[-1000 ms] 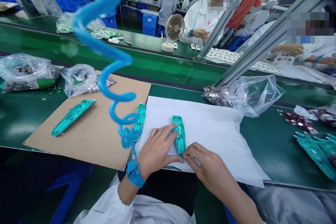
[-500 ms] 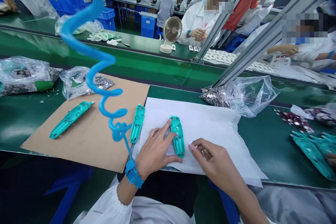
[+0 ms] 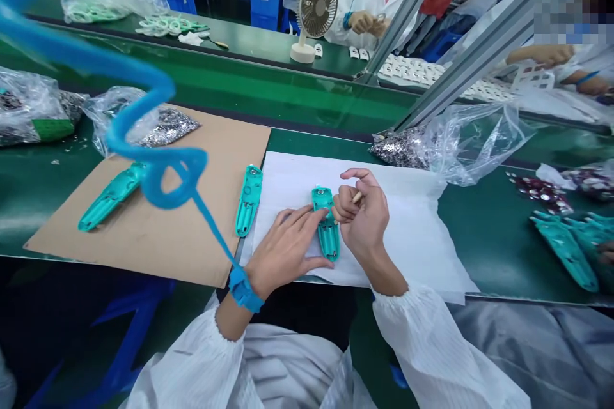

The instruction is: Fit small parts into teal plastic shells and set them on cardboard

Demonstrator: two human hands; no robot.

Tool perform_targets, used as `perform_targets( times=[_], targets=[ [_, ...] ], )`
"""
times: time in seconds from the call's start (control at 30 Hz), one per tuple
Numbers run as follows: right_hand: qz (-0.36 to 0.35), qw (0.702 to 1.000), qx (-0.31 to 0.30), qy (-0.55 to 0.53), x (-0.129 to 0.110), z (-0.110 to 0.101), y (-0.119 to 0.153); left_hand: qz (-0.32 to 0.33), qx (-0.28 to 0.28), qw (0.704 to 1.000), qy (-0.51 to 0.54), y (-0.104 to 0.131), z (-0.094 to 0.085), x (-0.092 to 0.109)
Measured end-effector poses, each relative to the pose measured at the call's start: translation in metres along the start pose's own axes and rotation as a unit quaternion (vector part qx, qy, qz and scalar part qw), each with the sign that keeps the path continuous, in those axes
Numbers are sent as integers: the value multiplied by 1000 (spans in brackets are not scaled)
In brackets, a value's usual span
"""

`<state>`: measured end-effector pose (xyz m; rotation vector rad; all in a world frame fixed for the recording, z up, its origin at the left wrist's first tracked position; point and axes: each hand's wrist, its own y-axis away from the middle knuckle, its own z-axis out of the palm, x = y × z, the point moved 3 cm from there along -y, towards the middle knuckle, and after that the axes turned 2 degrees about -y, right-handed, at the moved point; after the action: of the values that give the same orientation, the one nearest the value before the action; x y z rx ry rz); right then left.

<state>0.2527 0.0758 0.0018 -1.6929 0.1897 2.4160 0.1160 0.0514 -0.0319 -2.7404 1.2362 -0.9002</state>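
A teal plastic shell (image 3: pixel 329 238) lies on the white sheet (image 3: pixel 403 223) in front of me. My left hand (image 3: pixel 288 244), with a blue band at the wrist, rests against its left side, fingers over its middle and thumb near its lower end. Just right of the shell is my right hand (image 3: pixel 363 214), raised with its fingers curled round a thin tan stick (image 3: pixel 357 197). Its fingertips are close to the shell; whether they touch it is unclear. A second teal shell (image 3: pixel 249 201) lies at the sheet's left edge, and a third (image 3: pixel 110 198) sits on the brown cardboard (image 3: pixel 192 249).
A blue coiled cord (image 3: pixel 158 86) hangs across the left side down to my wristband. Bags of small metal parts (image 3: pixel 167 128) lie behind the cardboard, another bag (image 3: pixel 407 146) behind the sheet. More teal shells (image 3: pixel 566 249) are at the right, beside a person's hand. A fan (image 3: pixel 317 6) stands beyond.
My right hand has risen and moved toward the shell's upper part, its palm side turned up. My left hand's fingers have shifted down over the shell. The view has tilted down.
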Motion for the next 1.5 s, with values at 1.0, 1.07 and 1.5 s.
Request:
perform_targets(
  times=[1.0,1.07,1.5],
  targets=[
    [-48,998,-3,-46,29,-14,4,18,14,996,81,-2,0,2],
    [-42,998,-2,-52,31,-13,5,16,11,996,85,-2,0,2],
    [-7,997,-1,-76,29,-13,5,19,21,997,78,-1,0,1]
  ],
)
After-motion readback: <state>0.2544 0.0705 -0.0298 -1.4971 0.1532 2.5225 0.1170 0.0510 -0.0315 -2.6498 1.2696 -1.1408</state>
